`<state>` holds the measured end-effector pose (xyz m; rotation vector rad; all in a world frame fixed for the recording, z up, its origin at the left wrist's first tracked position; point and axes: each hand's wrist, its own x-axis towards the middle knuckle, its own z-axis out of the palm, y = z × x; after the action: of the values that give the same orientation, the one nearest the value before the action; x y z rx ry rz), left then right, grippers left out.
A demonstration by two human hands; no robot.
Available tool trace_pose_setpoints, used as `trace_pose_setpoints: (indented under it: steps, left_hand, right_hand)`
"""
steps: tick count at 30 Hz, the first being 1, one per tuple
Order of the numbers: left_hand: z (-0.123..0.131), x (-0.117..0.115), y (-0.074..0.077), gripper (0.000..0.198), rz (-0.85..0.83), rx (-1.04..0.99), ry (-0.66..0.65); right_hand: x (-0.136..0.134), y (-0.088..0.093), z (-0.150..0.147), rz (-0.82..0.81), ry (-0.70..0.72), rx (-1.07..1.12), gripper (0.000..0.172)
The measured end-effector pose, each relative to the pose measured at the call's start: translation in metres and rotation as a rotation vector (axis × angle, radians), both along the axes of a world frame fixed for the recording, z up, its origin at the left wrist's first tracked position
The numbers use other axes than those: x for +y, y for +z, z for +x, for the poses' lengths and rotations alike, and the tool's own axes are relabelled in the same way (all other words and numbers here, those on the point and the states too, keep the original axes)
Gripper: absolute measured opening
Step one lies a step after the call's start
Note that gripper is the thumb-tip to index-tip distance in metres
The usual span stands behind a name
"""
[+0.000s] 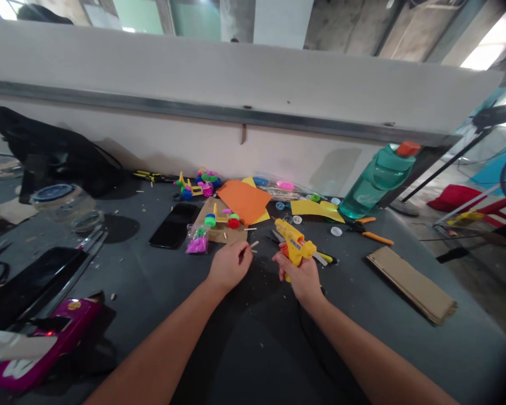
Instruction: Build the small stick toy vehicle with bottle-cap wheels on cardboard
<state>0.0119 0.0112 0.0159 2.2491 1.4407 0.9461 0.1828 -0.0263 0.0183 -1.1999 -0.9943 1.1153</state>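
My right hand (pixel 301 275) is wrapped round the handle of a yellow hot glue gun (pixel 294 239), its nozzle pointing away from me and a little left. To the left, my left hand (pixel 231 264) is closed in a pinch on a small pale stick (pixel 255 244), whose end pokes out past the fingertips. Beyond this hand, a small toy on wheels (pixel 222 218) with a yellow frame and red, green and blue wheels rests on a piece of brown cardboard (pixel 204 228). A bag of pink pieces (pixel 197 243) lies beside it.
A black phone (pixel 174 225) and a glass jar (pixel 63 205) lie to the left, with a magenta power strip (pixel 63 332) nearer me. Orange paper (pixel 244 199) is at the back. A teal bottle (pixel 373 183), orange-handled pliers (pixel 375 233) and folded cardboard (pixel 411 284) are on the right.
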Motion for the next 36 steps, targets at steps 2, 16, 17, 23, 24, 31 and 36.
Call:
trace_pose_setpoints:
  steps: [2,16,17,23,24,31,36]
  left_hand:
    - [-0.010,0.008,0.001,0.019,0.084,0.176,0.179]
    - [-0.024,0.023,-0.004,0.029,-0.032,0.409,0.339]
    - [-0.025,0.023,-0.004,0.028,-0.039,0.376,0.337]
    - [-0.012,0.017,-0.008,0.022,-0.152,-0.043,0.240]
    - [-0.006,0.013,-0.009,0.022,-0.218,-0.132,0.215]
    - [0.028,-0.013,-0.007,0.025,-0.411,-0.401,-0.064]
    - [0.028,-0.013,-0.007,0.023,-0.438,-0.415,-0.085]
  right_hand:
    - [0.000,0.000,0.000,-0.005,0.011,-0.006,0.035]
    - [-0.004,-0.004,-0.004,0.005,0.055,-0.028,0.030]
    - [-0.004,-0.004,-0.004,0.003,0.055,-0.029,0.030]
    - [-0.003,-0.004,-0.005,-0.016,0.050,-0.039,0.030]
    - [-0.002,-0.005,-0.005,-0.017,0.036,-0.049,0.030]
    - [0.005,-0.011,0.001,-0.039,-0.084,-0.089,0.036]
    - [0.004,-0.010,-0.001,-0.052,-0.065,-0.142,0.034]
